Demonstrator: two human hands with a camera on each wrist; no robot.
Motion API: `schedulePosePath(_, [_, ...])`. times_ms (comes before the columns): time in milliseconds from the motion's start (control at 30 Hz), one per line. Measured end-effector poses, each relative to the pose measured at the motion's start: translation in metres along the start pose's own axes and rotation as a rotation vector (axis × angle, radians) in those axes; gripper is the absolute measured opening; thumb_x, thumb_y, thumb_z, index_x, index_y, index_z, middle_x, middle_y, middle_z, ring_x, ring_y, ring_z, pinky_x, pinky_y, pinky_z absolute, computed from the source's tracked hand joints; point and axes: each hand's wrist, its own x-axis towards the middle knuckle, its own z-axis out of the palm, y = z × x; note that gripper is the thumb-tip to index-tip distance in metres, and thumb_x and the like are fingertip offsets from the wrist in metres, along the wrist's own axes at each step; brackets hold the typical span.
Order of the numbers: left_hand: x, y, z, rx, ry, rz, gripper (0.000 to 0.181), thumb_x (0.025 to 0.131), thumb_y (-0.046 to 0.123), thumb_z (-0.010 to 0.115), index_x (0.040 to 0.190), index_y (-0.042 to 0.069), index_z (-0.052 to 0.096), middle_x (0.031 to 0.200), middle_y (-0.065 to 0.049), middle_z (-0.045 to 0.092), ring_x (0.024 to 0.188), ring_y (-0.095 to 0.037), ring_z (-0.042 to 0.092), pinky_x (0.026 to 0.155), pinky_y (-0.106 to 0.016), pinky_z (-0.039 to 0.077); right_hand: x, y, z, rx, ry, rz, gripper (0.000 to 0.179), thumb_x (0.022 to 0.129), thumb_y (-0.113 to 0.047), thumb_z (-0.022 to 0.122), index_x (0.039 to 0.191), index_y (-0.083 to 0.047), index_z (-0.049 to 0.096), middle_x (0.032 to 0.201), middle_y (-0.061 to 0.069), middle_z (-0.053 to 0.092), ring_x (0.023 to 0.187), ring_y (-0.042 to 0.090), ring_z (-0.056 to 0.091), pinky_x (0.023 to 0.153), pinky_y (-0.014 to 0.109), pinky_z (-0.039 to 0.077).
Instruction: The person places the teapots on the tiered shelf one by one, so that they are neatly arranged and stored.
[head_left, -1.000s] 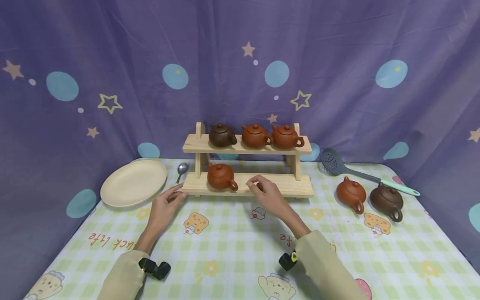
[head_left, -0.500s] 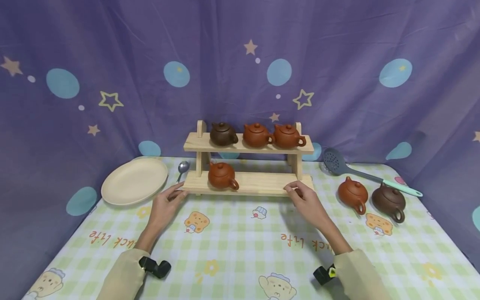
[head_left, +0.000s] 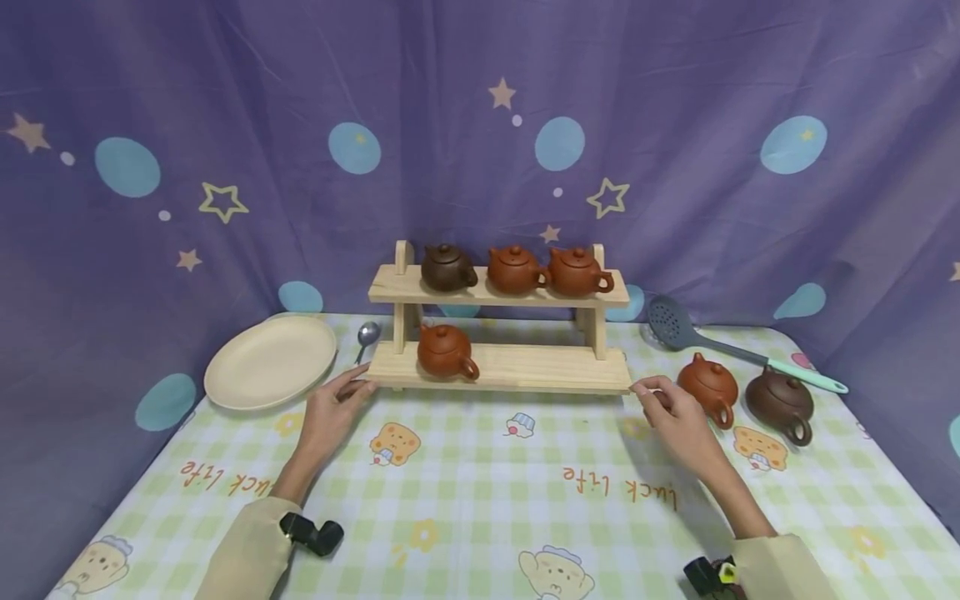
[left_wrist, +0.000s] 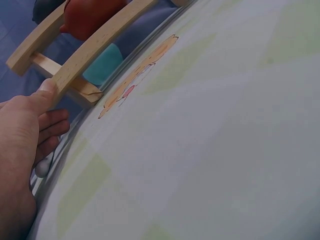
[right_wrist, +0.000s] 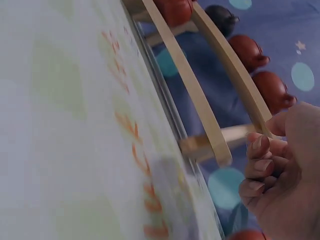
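Note:
A two-tier wooden shelf (head_left: 547, 367) stands in the middle of the table. My left hand (head_left: 330, 421) holds its lower board at the left end, thumb on the front corner (left_wrist: 48, 86) in the left wrist view. Off the board's right end is my right hand (head_left: 678, 425), fingers loosely curled with nothing between them. One reddish-brown teapot (head_left: 445, 352) sits on the lower board, toward the left. Along the upper board are a dark brown teapot (head_left: 447, 268) and two reddish-brown teapots, one in the middle (head_left: 514, 271) and one at right (head_left: 576, 272).
Right of the shelf lie a reddish-brown teapot (head_left: 708, 390), a dark teapot (head_left: 780, 403) and a slotted skimmer (head_left: 675, 327) with a mint handle. To the left are a cream plate (head_left: 272, 363) and a small metal spoon (head_left: 367, 335). A purple curtain (head_left: 465, 100) hangs behind.
My right hand has moved rightward along the lower board's front, from its middle to just past its right end. The left hand and the teapots keep their places.

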Motion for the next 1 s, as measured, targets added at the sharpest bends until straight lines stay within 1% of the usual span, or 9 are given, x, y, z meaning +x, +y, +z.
schedulePosePath(133, [0.001, -0.001, 0.001, 0.004, -0.001, 0.008, 0.049, 0.102, 0.036, 0.069, 0.142, 0.009, 0.063, 0.11, -0.014, 0.077, 0.104, -0.03, 0.072, 0.095, -0.045, 0.051, -0.009, 0.01, -0.015, -0.029, 0.031, 0.018, 0.035, 0.112, -0.029, 0.05, 0.121, 0.001, 0.065, 0.071, 0.005, 0.053, 0.058, 0.011, 0.043, 0.054, 0.029, 0.038])
schedulePosePath(300, [0.001, -0.003, 0.001, 0.012, 0.006, 0.013, 0.049, 0.101, 0.037, 0.07, 0.142, 0.011, 0.064, 0.11, -0.012, 0.077, 0.103, -0.027, 0.073, 0.093, -0.037, 0.052, -0.02, 0.025, -0.034, -0.061, 0.063, 0.033, 0.037, 0.113, -0.03, 0.048, 0.124, 0.001, 0.063, 0.08, 0.012, 0.061, 0.067, 0.012, 0.052, 0.058, 0.028, 0.041])
schedulePosePath(500, [0.0, -0.004, 0.0, 0.014, 0.011, 0.027, 0.049, 0.101, 0.037, 0.07, 0.141, 0.011, 0.065, 0.109, -0.011, 0.077, 0.102, -0.027, 0.073, 0.091, -0.028, 0.051, -0.03, 0.04, -0.054, -0.112, 0.103, 0.063, 0.037, 0.113, -0.029, 0.047, 0.125, 0.001, 0.064, 0.089, 0.013, 0.066, 0.074, 0.007, 0.056, 0.06, 0.024, 0.042])
schedulePosePath(533, [0.001, -0.004, 0.0, 0.013, 0.01, 0.029, 0.049, 0.101, 0.037, 0.07, 0.141, 0.011, 0.065, 0.109, -0.011, 0.077, 0.102, -0.027, 0.073, 0.091, -0.028, 0.051, -0.032, 0.043, -0.057, -0.118, 0.112, 0.072, 0.037, 0.113, -0.029, 0.047, 0.125, 0.001, 0.064, 0.092, 0.014, 0.068, 0.076, 0.006, 0.057, 0.061, 0.022, 0.042])
schedulePosePath(633, [0.001, -0.004, 0.001, 0.006, 0.01, 0.021, 0.049, 0.101, 0.037, 0.07, 0.141, 0.011, 0.065, 0.109, -0.012, 0.077, 0.102, -0.028, 0.073, 0.093, -0.036, 0.053, -0.035, 0.05, -0.063, -0.104, 0.135, 0.102, 0.038, 0.113, -0.029, 0.046, 0.125, 0.003, 0.063, 0.09, 0.014, 0.068, 0.073, 0.006, 0.056, 0.058, 0.023, 0.042])
schedulePosePath(700, [0.001, -0.004, 0.001, 0.002, 0.011, 0.009, 0.05, 0.101, 0.038, 0.07, 0.142, 0.01, 0.064, 0.109, -0.013, 0.077, 0.103, -0.03, 0.072, 0.096, -0.043, 0.053, -0.037, 0.056, -0.065, -0.072, 0.149, 0.115, 0.039, 0.113, -0.028, 0.045, 0.125, 0.004, 0.061, 0.083, 0.012, 0.066, 0.068, 0.007, 0.055, 0.054, 0.025, 0.041])
schedulePosePath(767, [0.0, -0.004, 0.001, 0.0, 0.01, -0.001, 0.051, 0.101, 0.038, 0.07, 0.142, 0.009, 0.063, 0.11, -0.015, 0.076, 0.105, -0.031, 0.072, 0.098, -0.048, 0.051, -0.038, 0.061, -0.067, -0.017, 0.164, 0.129, 0.039, 0.113, -0.027, 0.044, 0.125, 0.007, 0.058, 0.073, 0.009, 0.059, 0.061, 0.01, 0.051, 0.05, 0.027, 0.04])
schedulePosePath(867, [0.0, -0.004, 0.001, 0.0, 0.006, -0.002, 0.051, 0.101, 0.038, 0.069, 0.143, 0.009, 0.063, 0.111, -0.015, 0.076, 0.105, -0.032, 0.072, 0.098, -0.05, 0.051, -0.04, 0.069, -0.068, 0.033, 0.183, 0.155, 0.039, 0.113, -0.026, 0.044, 0.126, 0.009, 0.055, 0.068, 0.006, 0.054, 0.059, 0.011, 0.05, 0.049, 0.027, 0.041])
schedulePosePath(1000, [0.001, -0.003, 0.001, 0.004, 0.004, 0.011, 0.05, 0.101, 0.037, 0.07, 0.142, 0.01, 0.064, 0.11, -0.013, 0.077, 0.103, -0.029, 0.072, 0.096, -0.047, 0.052, -0.043, 0.075, -0.069, 0.002, 0.187, 0.198, 0.042, 0.113, -0.029, 0.044, 0.126, 0.011, 0.053, 0.072, 0.006, 0.057, 0.062, 0.009, 0.051, 0.052, 0.025, 0.042])
